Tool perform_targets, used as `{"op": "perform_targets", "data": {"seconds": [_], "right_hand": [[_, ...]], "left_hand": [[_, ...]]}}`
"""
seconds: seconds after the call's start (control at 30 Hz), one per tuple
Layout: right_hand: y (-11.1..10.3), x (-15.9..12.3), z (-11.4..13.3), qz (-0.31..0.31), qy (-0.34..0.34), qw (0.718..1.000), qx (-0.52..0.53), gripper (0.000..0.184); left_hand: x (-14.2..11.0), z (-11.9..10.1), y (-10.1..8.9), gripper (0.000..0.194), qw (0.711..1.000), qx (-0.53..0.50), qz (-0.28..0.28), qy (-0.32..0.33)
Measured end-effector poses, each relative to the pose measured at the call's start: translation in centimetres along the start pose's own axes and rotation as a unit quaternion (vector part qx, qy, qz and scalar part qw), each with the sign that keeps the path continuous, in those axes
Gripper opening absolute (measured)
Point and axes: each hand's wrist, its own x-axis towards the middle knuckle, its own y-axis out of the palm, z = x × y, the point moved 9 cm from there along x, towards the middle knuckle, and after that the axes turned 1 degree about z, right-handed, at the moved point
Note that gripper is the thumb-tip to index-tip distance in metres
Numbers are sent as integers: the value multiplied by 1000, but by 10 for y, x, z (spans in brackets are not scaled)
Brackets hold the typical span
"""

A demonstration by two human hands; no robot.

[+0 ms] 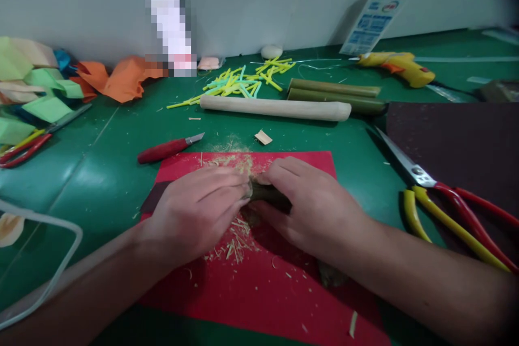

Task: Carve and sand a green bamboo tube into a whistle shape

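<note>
Both hands meet over a red sheet (284, 292) on the green table. My right hand (314, 205) is closed round a short, dark green-brown bamboo tube (270, 194). The fingers of my left hand (198, 205) are pressed together round the tube's left end, hiding most of it; whether they also pinch something small is hidden. A dark brown strip (156, 197) pokes out from beneath my left hand. Fine shavings (237, 240) and pale dust lie around the tube. Beyond the left hand rests a red-handled craft knife (168, 150).
A pale stick (275, 108) and green bamboo lengths (336, 94) lie behind, near cut yellow straws (231, 84). Large scissors (438, 189) lie at right by a dark sheet (458, 146); other scissors (36, 140) at left. A yellow glue gun (399, 66) is at back right.
</note>
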Motion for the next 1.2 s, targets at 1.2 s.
{"op": "perform_targets", "data": {"seconds": [1.2], "right_hand": [[3, -1, 0, 37, 4, 999, 8, 15]], "left_hand": [[1, -1, 0, 17, 1000, 4, 2, 14]]}}
